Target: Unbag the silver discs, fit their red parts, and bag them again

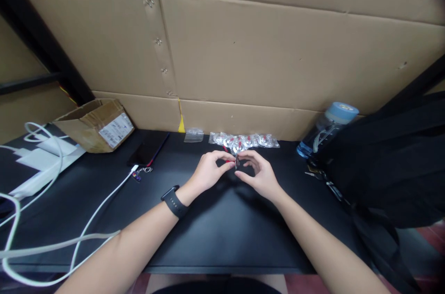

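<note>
Both hands meet above the middle of the black table. My left hand (210,169), with a black watch (174,201) on its wrist, pinches the left side of a small round, thin object (237,162) seen nearly edge-on. A bit of red shows at those fingertips. My right hand (259,174) holds the same object from the right, thumb below and fingers above. Just behind the hands lies a row of clear packets (262,140) with silvery round pieces and red marks inside. To their left is a clear plastic bag (193,135).
An open cardboard box (100,124), a phone (148,149) with a white cable (100,206), and a white power strip (52,159) are on the left. A blue-lidded bottle (327,129), keys (314,173) and a black bag (389,159) stand right. Cardboard (250,53) walls the back.
</note>
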Action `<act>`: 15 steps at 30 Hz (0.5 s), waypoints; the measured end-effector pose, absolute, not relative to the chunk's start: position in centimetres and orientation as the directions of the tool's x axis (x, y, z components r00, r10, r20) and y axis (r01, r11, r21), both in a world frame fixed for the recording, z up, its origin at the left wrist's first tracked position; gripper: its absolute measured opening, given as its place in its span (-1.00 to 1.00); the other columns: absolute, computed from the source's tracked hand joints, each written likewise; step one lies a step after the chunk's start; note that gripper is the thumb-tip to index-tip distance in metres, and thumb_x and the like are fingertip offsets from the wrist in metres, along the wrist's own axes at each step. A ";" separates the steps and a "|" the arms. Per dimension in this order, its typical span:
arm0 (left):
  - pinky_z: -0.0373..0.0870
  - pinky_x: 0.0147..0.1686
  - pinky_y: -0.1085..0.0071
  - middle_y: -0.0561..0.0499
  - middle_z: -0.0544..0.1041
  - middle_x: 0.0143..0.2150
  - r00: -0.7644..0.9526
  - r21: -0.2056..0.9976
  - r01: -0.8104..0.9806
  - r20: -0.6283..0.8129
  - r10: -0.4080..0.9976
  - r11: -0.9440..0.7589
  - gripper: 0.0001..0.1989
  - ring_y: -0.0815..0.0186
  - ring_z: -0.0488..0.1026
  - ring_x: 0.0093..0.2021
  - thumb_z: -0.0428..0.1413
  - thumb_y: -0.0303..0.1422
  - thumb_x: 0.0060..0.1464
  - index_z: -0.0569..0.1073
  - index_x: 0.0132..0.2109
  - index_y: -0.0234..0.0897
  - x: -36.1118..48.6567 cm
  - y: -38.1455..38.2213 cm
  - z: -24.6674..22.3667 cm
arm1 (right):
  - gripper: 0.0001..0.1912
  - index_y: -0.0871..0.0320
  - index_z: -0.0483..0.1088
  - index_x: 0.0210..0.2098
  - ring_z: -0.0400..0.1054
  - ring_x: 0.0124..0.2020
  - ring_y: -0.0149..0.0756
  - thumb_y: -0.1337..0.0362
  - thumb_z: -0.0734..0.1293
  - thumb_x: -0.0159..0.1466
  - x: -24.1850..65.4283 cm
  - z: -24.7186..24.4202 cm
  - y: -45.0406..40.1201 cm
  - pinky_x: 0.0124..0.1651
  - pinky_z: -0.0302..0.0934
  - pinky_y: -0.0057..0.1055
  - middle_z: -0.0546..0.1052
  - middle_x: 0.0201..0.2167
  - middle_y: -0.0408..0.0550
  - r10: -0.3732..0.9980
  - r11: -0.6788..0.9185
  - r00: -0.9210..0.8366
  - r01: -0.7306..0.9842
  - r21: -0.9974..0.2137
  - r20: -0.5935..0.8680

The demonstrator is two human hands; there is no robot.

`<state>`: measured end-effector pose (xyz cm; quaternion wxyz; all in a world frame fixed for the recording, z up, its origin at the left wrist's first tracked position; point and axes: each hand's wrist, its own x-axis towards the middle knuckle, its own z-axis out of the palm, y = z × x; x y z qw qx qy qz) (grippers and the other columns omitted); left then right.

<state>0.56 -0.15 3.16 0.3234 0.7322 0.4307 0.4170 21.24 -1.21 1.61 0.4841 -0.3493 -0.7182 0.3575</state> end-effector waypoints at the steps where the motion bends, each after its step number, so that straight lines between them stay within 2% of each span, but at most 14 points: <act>1: 0.43 0.00 0.29 0.02 0.66 -0.16 0.276 0.834 0.363 0.330 0.903 -0.416 -0.91 0.19 0.57 -0.11 0.24 -0.32 0.16 0.62 -0.19 -0.18 0.7 -0.2 3.1 | -0.54 0.00 0.39 0.06 0.44 0.05 -0.14 0.23 0.50 0.19 21.2 1.5 -1.2 0.02 0.37 -0.22 0.50 0.03 0.01 0.845 0.509 -0.282 0.160 -0.846 0.455; 6: 0.44 0.03 0.26 -0.01 0.63 -0.15 0.311 0.867 0.313 0.293 0.904 -0.388 -0.86 0.20 0.54 -0.13 0.14 -0.29 0.24 0.56 -0.16 -0.23 1.3 -0.4 2.7 | -0.57 0.00 0.41 0.02 0.43 0.04 -0.11 0.21 0.51 0.18 21.0 1.6 -1.5 0.00 0.39 -0.18 0.50 0.03 0.02 0.833 0.538 -0.268 0.187 -0.822 0.484; 11: 0.39 0.10 0.26 -0.07 0.52 -0.08 0.296 0.854 0.265 0.370 0.881 -0.448 -0.89 0.21 0.47 -0.02 0.10 -0.35 0.26 0.50 -0.21 -0.24 1.9 -0.6 1.9 | -0.59 0.00 0.44 -0.02 0.43 0.04 -0.11 0.19 0.53 0.17 20.9 1.8 -1.6 -0.03 0.40 -0.20 0.52 0.01 0.01 0.818 0.567 -0.255 0.208 -0.797 0.515; 15: 0.34 0.15 0.19 -0.07 0.48 0.00 0.264 0.796 0.405 0.369 0.891 -0.450 -0.90 0.18 0.43 0.07 0.10 -0.38 0.26 0.52 -0.20 -0.20 2.0 -1.2 2.2 | -0.66 0.03 0.47 -0.16 0.46 -0.03 -0.13 0.09 0.55 0.15 21.0 1.7 -1.4 -0.10 0.40 -0.24 0.55 -0.04 0.00 0.860 0.498 -0.250 0.223 -0.838 0.445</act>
